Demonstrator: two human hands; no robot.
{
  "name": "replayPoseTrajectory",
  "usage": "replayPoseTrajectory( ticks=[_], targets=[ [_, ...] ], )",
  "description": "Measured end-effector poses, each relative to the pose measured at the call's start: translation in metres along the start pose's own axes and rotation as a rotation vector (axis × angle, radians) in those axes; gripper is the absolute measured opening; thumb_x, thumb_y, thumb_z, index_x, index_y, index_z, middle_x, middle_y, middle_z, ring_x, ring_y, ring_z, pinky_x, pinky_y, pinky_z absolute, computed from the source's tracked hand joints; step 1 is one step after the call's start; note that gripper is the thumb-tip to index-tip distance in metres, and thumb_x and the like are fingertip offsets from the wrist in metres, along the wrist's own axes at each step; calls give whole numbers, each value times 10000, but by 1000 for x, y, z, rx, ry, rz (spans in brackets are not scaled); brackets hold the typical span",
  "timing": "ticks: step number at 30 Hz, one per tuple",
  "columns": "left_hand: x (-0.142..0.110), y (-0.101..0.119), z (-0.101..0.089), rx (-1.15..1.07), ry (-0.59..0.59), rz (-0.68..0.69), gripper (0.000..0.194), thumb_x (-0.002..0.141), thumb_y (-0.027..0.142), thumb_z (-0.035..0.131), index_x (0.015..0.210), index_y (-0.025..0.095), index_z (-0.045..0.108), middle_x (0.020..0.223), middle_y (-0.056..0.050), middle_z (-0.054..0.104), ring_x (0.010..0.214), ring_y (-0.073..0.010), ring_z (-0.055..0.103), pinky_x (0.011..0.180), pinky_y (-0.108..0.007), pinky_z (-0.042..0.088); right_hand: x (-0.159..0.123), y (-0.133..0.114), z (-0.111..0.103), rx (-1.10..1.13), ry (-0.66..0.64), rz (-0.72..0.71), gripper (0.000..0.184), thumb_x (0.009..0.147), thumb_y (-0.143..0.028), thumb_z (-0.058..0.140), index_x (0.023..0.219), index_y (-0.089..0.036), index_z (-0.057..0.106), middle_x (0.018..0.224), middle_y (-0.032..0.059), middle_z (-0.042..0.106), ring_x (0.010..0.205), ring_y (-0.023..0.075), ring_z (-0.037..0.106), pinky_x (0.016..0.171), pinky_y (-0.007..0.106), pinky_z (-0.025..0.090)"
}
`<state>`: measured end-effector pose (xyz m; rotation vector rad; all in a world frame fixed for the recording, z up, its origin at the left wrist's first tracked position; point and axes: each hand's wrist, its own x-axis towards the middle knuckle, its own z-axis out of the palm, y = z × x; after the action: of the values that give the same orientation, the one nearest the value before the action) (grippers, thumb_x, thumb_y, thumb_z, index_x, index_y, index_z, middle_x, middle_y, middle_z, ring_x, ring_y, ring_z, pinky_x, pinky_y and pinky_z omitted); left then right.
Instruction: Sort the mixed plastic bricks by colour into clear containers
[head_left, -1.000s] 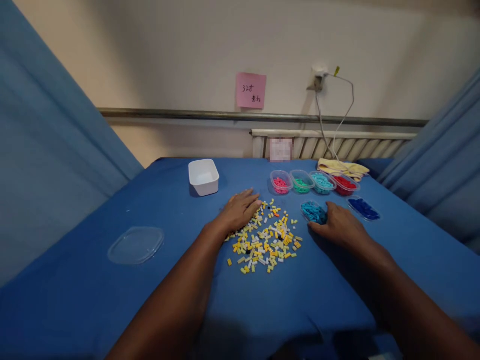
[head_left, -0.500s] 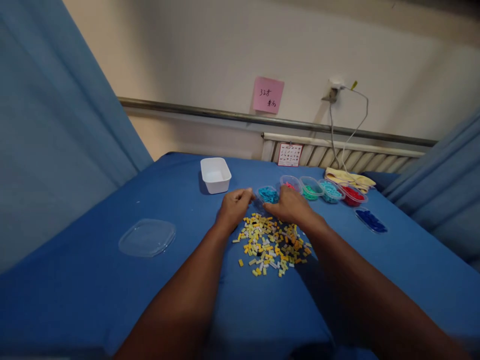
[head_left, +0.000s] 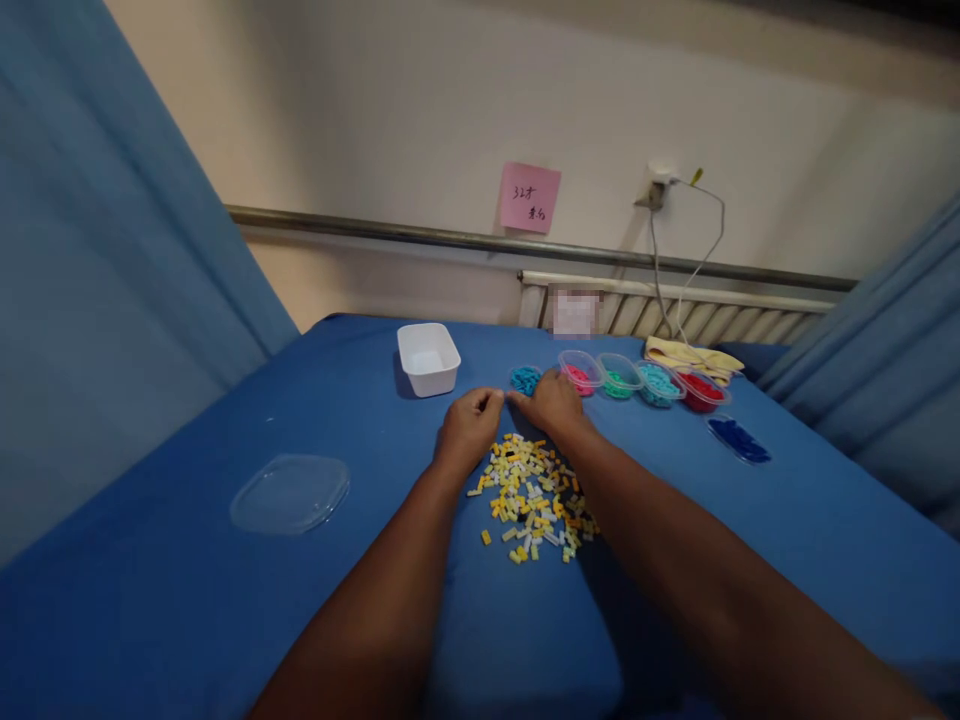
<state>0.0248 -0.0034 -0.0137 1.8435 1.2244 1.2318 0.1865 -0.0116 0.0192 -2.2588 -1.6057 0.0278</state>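
My left hand (head_left: 470, 428) is closed in a pinch at the upper left of a pile of small toy bricks (head_left: 529, 495), mostly yellow, pale yellow, white and orange. Anything between its fingertips is too small to make out. Just across from it, my right hand (head_left: 556, 405) reaches over the far side of the pile, thumb pointing left towards the left fingertips. Its other fingers look curled and are largely hidden, as is anything they hold. Right behind the hands stands a clear tub of teal bricks (head_left: 525, 380), partly covered by my right hand.
Behind on the blue sheet (head_left: 360, 400) stands a white tub (head_left: 429, 360). Tubs of pink (head_left: 580, 378), green (head_left: 619, 380), light blue (head_left: 658, 384) and red bricks (head_left: 701, 392) line the right, near dark blue bricks (head_left: 739, 440) and a yellow cloth (head_left: 694, 357). A clear lid (head_left: 291, 494) lies left.
The teal tub has shifted slightly back and left. My right hand has moved left, closer to my left hand. The view has tilted a little.
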Motion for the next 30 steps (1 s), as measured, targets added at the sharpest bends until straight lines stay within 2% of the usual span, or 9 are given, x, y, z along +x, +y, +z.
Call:
replayPoseTrajectory(
  ticks=[3, 6, 10, 13, 16, 19, 23, 27, 30],
  targets=[
    [0, 4, -2, 43, -39, 21, 369, 984, 466, 576, 1066, 212, 830, 1081, -54, 827, 999, -240, 739, 911, -333, 521, -10, 10, -10, 16, 37, -98, 714, 988, -670, 614, 1398, -85, 625, 1387, 260, 675, 1315, 371, 624, 1082, 426, 489],
    [1, 7, -4, 77, -76, 21, 394, 980, 480, 568, 1072, 203, 832, 1139, -67, 824, 1058, -255, 736, 942, -334, 517, -16, 44, -28, 14, 83, -171, 605, 1056, -580, 540, 1489, -159, 574, 1487, 178, 639, 1413, 313, 552, 1172, 385, 417],
    [4, 8, -5, 96, -102, -31, 448, 968, 549, 560, 957, 187, 823, 953, -45, 811, 916, -243, 717, 776, -300, 495, -7, 111, -51, -41, 96, -93, 550, 1069, -401, 537, 1536, -112, 528, 1535, 221, 593, 1394, 333, 574, 1152, 406, 435],
    [6, 11, -7, 110, -91, -54, 473, 945, 591, 577, 911, 182, 812, 843, -26, 777, 864, -241, 698, 717, -289, 462, 4, 146, -56, -76, 45, -69, 521, 1034, -331, 602, 1516, -138, 566, 1504, 192, 632, 1320, 322, 637, 1091, 380, 479],
    [8, 16, -10, 105, -103, -69, 482, 923, 603, 598, 944, 176, 822, 895, -32, 789, 913, -254, 703, 746, -292, 471, 11, 159, -53, -91, 17, -76, 475, 1037, -296, 597, 1494, -168, 599, 1466, 159, 668, 1291, 296, 656, 1056, 351, 494],
    [8, 21, -12, 76, -111, -90, 491, 889, 617, 621, 929, 173, 827, 915, -42, 802, 930, -265, 710, 772, -296, 488, 9, 163, -51, -98, 24, -82, 399, 1080, -267, 505, 1442, -180, 648, 1418, 156, 690, 1237, 281, 680, 1021, 347, 505],
    [9, 22, -14, 79, -104, -110, 510, 853, 638, 636, 930, 174, 834, 928, -51, 822, 953, -282, 721, 799, -306, 510, -22, 181, -58, -93, 29, -152, 380, 1122, -294, 423, 1353, -205, 711, 1340, 137, 723, 1196, 267, 692, 1002, 336, 509],
    [11, 20, -14, 121, -114, -108, 527, 854, 655, 630, 936, 179, 840, 912, -40, 824, 944, -280, 725, 771, -296, 511, -66, 223, -72, -88, 30, -216, 359, 1117, -315, 445, 1309, -227, 736, 1280, 119, 748, 1151, 257, 704, 984, 326, 524],
    [12, 21, -14, 159, -128, -112, 534, 860, 661, 625, 946, 180, 840, 888, -31, 816, 899, -268, 719, 743, -290, 511, -88, 257, -78, -62, 77, -254, 352, 1108, -299, 454, 1283, -214, 747, 1273, 126, 756, 1149, 255, 707, 1001, 334, 536]
  ],
)
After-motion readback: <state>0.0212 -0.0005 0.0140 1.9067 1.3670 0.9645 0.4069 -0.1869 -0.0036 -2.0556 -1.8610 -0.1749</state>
